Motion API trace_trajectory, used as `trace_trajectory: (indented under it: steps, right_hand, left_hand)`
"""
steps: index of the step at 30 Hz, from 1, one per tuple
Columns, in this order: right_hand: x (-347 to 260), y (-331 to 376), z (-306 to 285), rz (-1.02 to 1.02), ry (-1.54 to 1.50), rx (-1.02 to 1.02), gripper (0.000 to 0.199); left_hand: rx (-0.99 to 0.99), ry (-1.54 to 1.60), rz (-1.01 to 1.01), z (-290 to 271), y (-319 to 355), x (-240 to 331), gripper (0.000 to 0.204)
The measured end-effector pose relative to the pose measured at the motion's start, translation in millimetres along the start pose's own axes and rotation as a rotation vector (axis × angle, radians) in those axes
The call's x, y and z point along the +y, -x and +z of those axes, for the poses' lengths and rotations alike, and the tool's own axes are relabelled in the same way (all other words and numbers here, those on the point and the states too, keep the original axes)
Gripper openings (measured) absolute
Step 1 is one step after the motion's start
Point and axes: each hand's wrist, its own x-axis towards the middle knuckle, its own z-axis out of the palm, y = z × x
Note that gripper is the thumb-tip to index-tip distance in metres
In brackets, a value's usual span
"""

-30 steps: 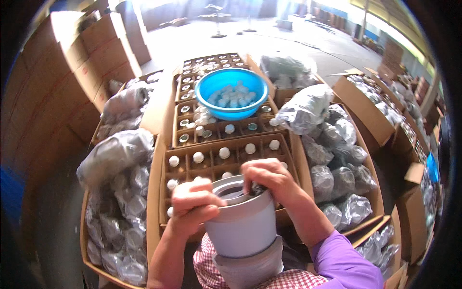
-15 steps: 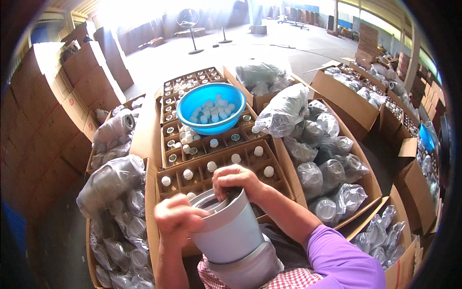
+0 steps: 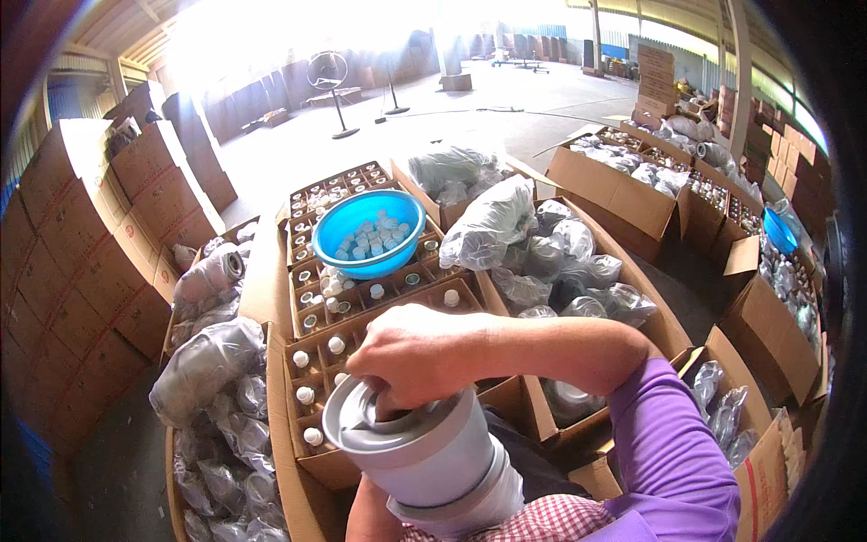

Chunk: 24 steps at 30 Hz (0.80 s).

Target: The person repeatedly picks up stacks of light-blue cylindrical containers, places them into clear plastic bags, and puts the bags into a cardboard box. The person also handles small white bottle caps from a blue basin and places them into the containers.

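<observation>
A light-grey plastic cylinder [image 3: 420, 452] with a wide rim stands tilted in my lap, its lower part in a pulled-down clear plastic bag [image 3: 488, 506]. My right hand [image 3: 420, 352] reaches over its top with curled fingers, gripping a grey ring [image 3: 366, 415] in the mouth; the fingertips are partly hidden. My left forearm [image 3: 372, 510] rises behind the cylinder, which hides the left hand. Just beyond is a divided carton [image 3: 334, 465] with white-capped bottles [image 3: 337, 345] in its cells. A blue basin [image 3: 411, 257] of small white caps [image 3: 375, 237] rests on another divided carton behind it.
Bagged grey cylinders [image 3: 208, 366] fill an open carton on the left; more bagged pieces [image 3: 560, 253] fill cartons on the right. Tall stacks of cartons [image 3: 81, 262] line the left side. A standing fan [image 3: 334, 90] is on the far floor. Further open cartons [image 3: 623, 203] stand right.
My left hand has gone from beside the rim down behind the cylinder. The right hand has turned over the mouth, its elbow swung out, and the cylinder's top has tipped leftward. The view has shifted.
</observation>
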Motion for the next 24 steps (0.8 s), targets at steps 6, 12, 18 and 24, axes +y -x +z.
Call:
trace_trajectory:
  steps: [6,12,18,24]
  right_hand:
    - [29.6,38.1,7.1,0.317,0.009,-0.062,0.029]
    - [16.0,49.3,14.3,0.167,-0.118,0.096,0.021]
    - [-16.1,29.2,9.9,-0.501,-0.38,-0.083,0.02]
    - [-45.4,27.8,17.7,-0.579,-0.323,-0.113,0.026]
  left_hand:
    - [0.186,-0.651,0.227,46.1,37.7,14.6,0.043]
    - [-0.151,-0.139,0.134,-1.2,15.1,-4.7,0.027]
    - [0.007,-0.209,0.112,16.0,34.3,2.7,0.031]
    - [0.127,-0.611,0.26,40.7,53.0,3.1,0.036]
